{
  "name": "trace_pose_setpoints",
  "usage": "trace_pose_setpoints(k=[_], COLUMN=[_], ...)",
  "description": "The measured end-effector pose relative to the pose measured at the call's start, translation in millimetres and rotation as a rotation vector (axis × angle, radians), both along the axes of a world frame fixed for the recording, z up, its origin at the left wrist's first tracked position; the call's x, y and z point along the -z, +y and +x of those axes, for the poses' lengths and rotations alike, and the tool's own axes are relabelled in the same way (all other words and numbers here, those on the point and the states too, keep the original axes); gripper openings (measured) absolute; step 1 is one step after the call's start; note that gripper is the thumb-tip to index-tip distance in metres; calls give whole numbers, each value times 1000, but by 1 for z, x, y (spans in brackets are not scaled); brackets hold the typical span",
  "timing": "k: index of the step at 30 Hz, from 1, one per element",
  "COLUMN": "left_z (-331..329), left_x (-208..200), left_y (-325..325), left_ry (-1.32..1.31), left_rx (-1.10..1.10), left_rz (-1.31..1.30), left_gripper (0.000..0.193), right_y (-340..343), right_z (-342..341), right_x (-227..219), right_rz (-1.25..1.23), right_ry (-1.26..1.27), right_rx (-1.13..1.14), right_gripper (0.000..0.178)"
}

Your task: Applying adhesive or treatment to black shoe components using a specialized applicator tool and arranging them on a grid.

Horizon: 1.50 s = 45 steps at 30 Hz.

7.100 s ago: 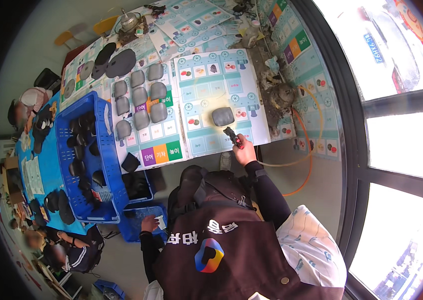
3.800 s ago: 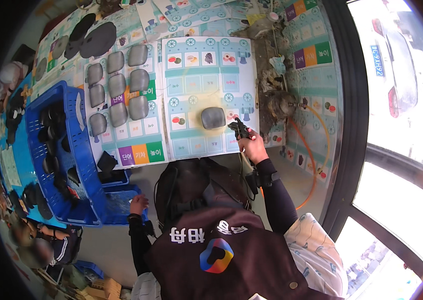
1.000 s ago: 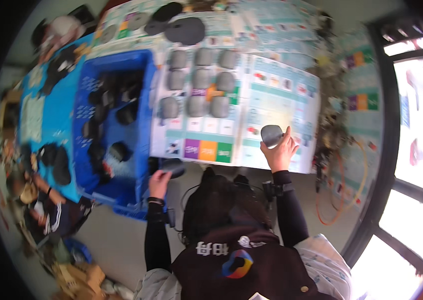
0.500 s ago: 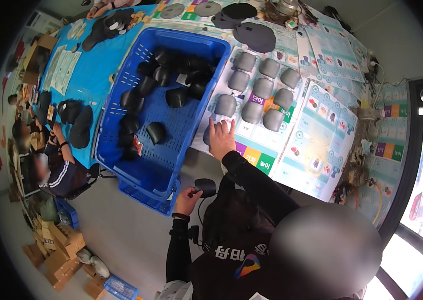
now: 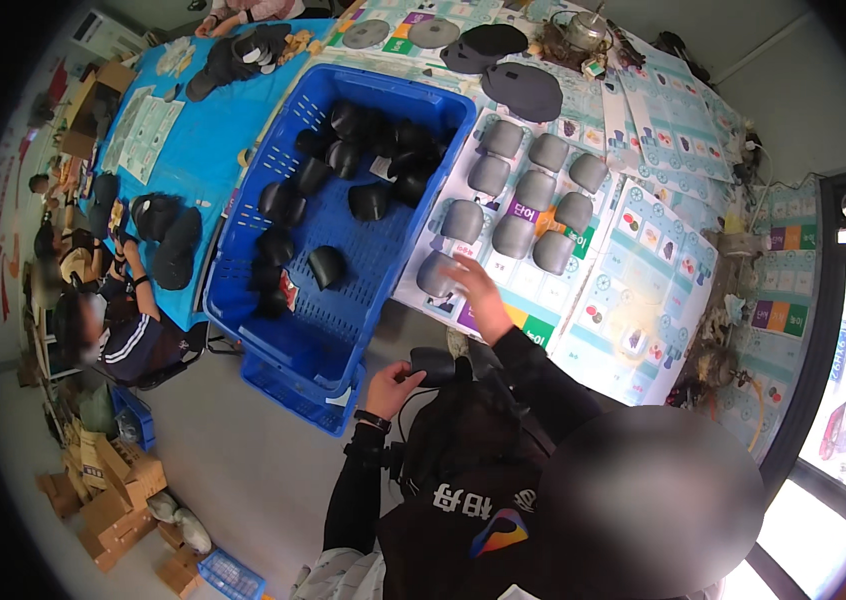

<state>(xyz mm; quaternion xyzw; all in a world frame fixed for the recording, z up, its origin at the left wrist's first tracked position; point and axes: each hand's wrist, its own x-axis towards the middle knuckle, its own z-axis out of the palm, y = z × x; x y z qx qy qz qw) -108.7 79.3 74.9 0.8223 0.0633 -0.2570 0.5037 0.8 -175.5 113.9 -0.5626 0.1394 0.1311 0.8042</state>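
Note:
My left hand (image 5: pixel 390 389) pinches the edge of a black curved cap-shaped piece (image 5: pixel 431 367), held low in front of my body beside the table edge. My right hand (image 5: pixel 481 298) is over the near part of the table, fingers apart and a little blurred, holding nothing I can see. Its fingertips are close beside a grey curved piece (image 5: pixel 437 274); whether they touch it I cannot tell. Beyond it, several similar grey pieces (image 5: pixel 512 238) lie in rough rows, domed side up, on a printed sheet (image 5: pixel 505 290).
A large blue plastic crate (image 5: pixel 363 250) stands left of the sheet, with several loose black curved pieces (image 5: pixel 326 267) inside. Dark flat pieces (image 5: pixel 523 92) and a kettle (image 5: pixel 583 32) are at the table's far side. Another person (image 5: pixel 133 340) sits by a blue-covered table (image 5: pixel 158 140).
My right hand has drawn back toward me and right, uncovering the nearest grey piece. My left hand has shifted slightly right, still with the black piece. The whole view has shifted a little.

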Motion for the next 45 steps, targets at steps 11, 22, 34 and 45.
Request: trace_pose_setpoints(k=[11, 22, 34, 45], left_z=[27, -17, -23, -67], left_x=[-67, -34, 41, 23], left_y=[-140, -322, -119, -79], left_ry=[124, -22, 266, 459], left_rx=[118, 835, 380, -30], left_rz=[-399, -175, 73, -43], left_gripper=[10, 38, 31, 29], right_y=[-181, -325, -382, -400], right_z=[-139, -292, -287, -353], right_x=[-42, 34, 120, 73], right_rz=[-281, -636, -569, -482], right_ry=[10, 257, 359, 350], right_rx=[88, 358, 491, 664], right_gripper=[28, 29, 25, 22])
